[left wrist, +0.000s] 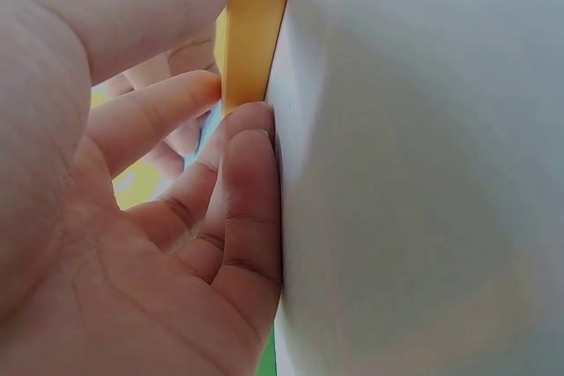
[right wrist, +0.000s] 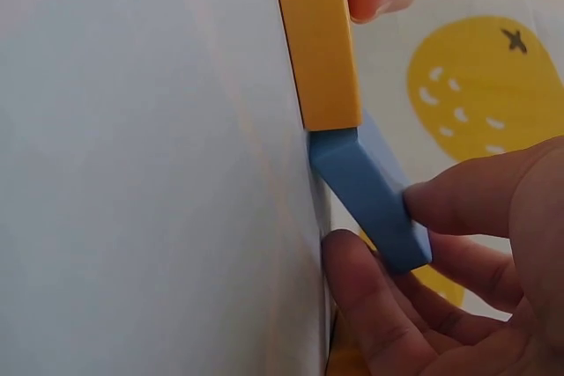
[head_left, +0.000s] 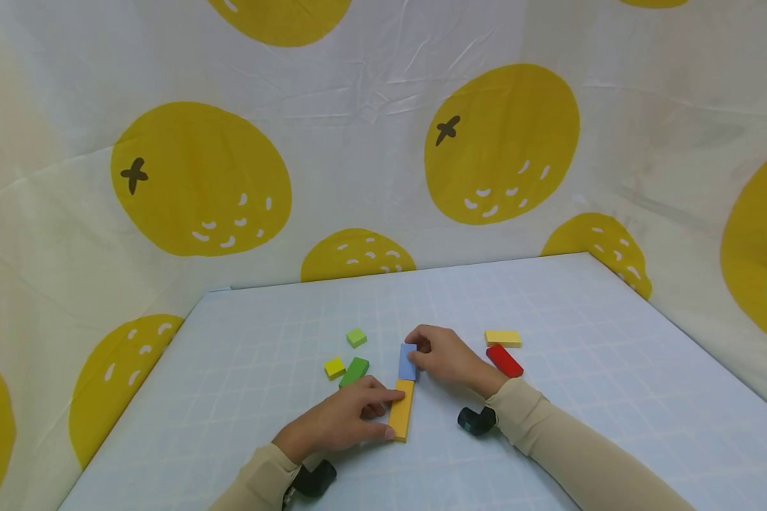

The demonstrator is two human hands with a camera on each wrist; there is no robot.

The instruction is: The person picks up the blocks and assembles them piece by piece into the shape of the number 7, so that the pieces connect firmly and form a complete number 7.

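Observation:
In the head view, a blue block (head_left: pixel 408 362) and an orange block (head_left: pixel 401 411) lie end to end in a line. My right hand (head_left: pixel 446 355) grips the blue block by its far end, thumb on one face and fingers around the other. The right wrist view has the blue block (right wrist: pixel 374 200) slanting, its gripped end raised off the table and its other end against the end of the orange block (right wrist: pixel 322 41). My left hand (head_left: pixel 348 415) presses the orange block with extended thumb and index finger; its other fingers bend loosely beside it.
Left of the line are a green block (head_left: pixel 354 372), a small yellow block (head_left: pixel 334 367) and a light green block (head_left: pixel 356 337). A pale yellow block (head_left: pixel 503 338) and a red block (head_left: pixel 504 360) lie beyond my right wrist. A patterned curtain (head_left: pixel 358 177) hangs behind the table (head_left: pixel 262 341).

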